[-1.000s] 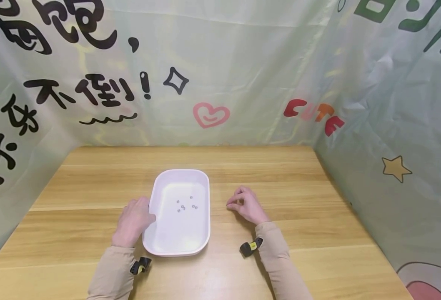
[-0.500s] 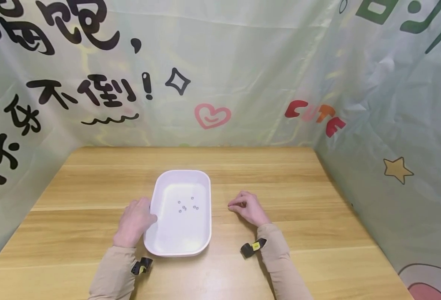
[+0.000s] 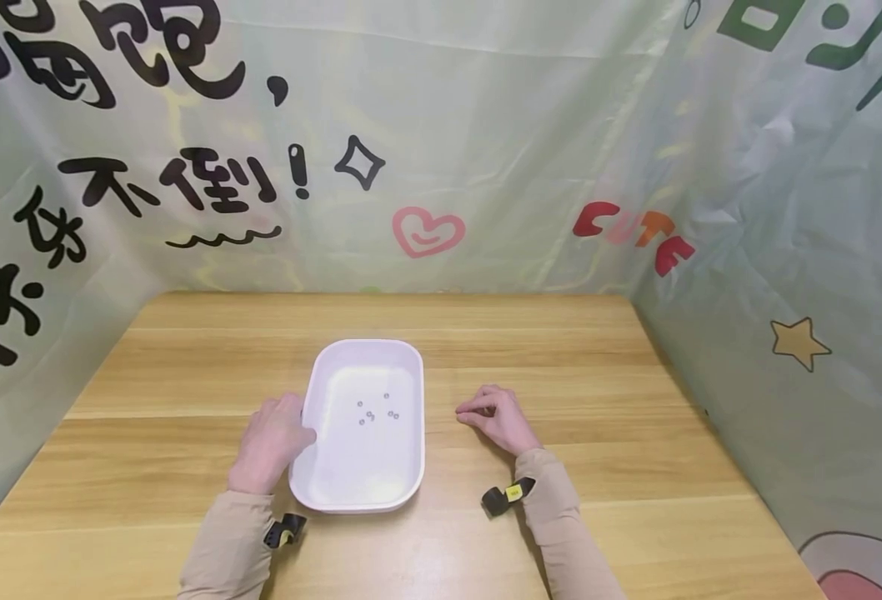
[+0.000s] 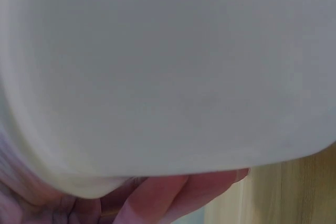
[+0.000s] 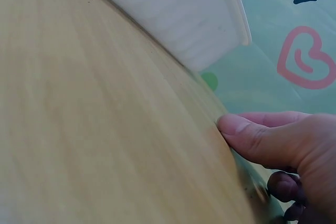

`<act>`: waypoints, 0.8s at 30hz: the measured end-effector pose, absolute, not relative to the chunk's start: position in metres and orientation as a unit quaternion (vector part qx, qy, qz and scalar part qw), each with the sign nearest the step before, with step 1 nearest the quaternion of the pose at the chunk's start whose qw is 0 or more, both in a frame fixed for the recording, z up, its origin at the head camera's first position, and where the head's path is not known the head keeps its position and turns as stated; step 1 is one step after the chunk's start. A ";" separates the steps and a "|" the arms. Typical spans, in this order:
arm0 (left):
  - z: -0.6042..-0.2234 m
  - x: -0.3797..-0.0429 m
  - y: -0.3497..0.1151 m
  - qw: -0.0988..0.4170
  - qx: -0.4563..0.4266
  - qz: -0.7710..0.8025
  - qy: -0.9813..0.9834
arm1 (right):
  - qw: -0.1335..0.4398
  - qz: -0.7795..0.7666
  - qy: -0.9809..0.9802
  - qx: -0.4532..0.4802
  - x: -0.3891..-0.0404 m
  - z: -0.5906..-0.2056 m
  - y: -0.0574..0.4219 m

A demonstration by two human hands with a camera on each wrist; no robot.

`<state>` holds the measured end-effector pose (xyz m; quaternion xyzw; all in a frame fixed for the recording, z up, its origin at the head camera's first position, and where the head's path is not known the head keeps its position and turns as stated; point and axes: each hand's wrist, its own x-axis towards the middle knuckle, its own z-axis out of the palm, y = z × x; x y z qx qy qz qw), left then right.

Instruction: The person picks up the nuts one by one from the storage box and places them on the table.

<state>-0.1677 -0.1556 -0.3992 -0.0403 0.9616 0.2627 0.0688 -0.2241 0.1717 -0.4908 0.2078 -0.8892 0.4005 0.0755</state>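
A white rectangular tray (image 3: pixel 358 479) stands on the wooden table, with several tiny ring-like pieces (image 3: pixel 370 415) scattered on its floor. My left hand (image 3: pixel 271 442) grips the tray's left side, thumb over the rim; in the left wrist view the fingers (image 4: pixel 157 198) lie against its outside below the edge. To the right of the tray, my right hand (image 3: pixel 497 418) is low at the tabletop, thumb and index fingertips together. In the right wrist view the thumb (image 5: pixel 236 127) covers the fingertips, and nothing shows between them. Both hands are apart from the tiny pieces.
The wooden table (image 3: pixel 546 333) reaches back to a printed cloth wall (image 3: pixel 501 150), with another cloth side (image 3: pixel 749 250) on the right. Black wrist cameras (image 3: pixel 507 496) sit on both sleeves. The tray's wall rises just left of my right hand.
My right hand has lowered slightly, its knuckles settling nearer the table while the fingertips stay together. The whole head view has shifted a little. My left hand still holds the tray.
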 end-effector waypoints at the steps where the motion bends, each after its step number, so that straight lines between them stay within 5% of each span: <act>1: -0.399 -0.168 -0.155 0.069 -0.040 0.263 0.961 | 0.075 0.401 -0.889 0.208 -0.224 -0.491 0.172; 24: -0.400 -0.169 -0.155 0.070 -0.039 0.260 0.962 | 0.043 0.437 -0.877 0.194 -0.225 -0.487 0.175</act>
